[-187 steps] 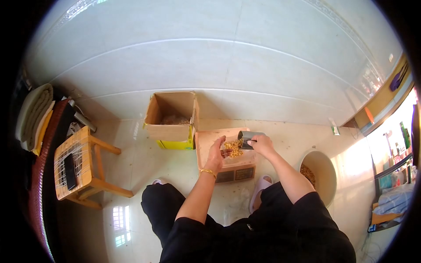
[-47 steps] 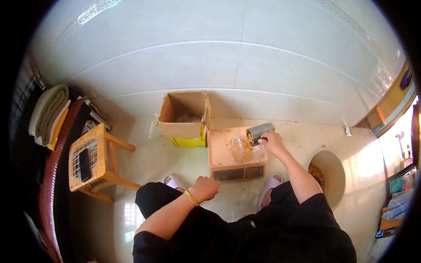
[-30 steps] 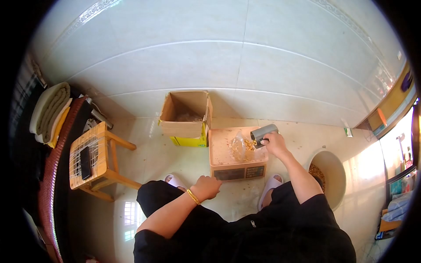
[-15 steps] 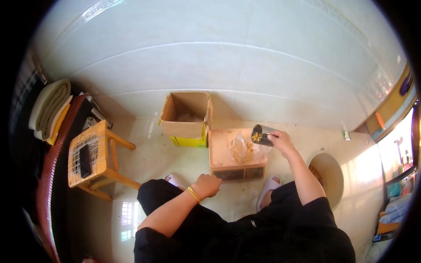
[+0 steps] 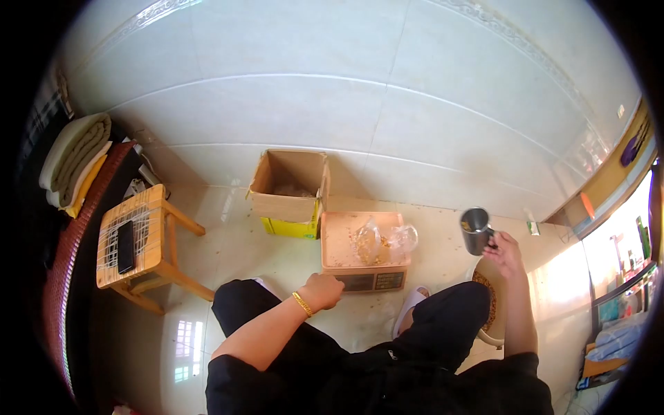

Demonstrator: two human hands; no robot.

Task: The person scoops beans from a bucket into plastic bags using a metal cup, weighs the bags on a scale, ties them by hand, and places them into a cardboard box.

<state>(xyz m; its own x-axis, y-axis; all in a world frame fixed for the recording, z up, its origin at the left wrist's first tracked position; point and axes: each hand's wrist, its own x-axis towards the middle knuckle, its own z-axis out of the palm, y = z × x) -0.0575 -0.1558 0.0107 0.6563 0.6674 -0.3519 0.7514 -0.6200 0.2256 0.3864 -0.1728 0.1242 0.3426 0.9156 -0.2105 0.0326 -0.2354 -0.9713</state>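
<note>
My right hand (image 5: 505,256) grips a dark metal mug (image 5: 474,238) by its handle, with a little yellowish stuff visible inside. It hangs above the rim of a pale bucket (image 5: 488,339) that holds small brown pieces (image 5: 487,297). My left hand (image 5: 324,292) is closed in a loose fist just in front of a weighing scale (image 5: 339,259), a gold bracelet on its wrist; nothing shows in its fingers. A clear plastic bag (image 5: 371,236) containing golden-brown bits lies on the scale's orange plate, with crumbs scattered around it.
An opened cardboard box (image 5: 283,206) stands behind the scale, against the tiled wall. To the left is a wooden stool (image 5: 155,259) bearing a black phone (image 5: 125,247). Folded cloths (image 5: 79,155) lie on a ledge beyond it. A glass-fronted cabinet (image 5: 619,242) is at the right.
My right hand has carried the mug rightward from above the bag to over the bucket, turning it more upright. My left hand has stayed by the scale. The view has shifted slightly.
</note>
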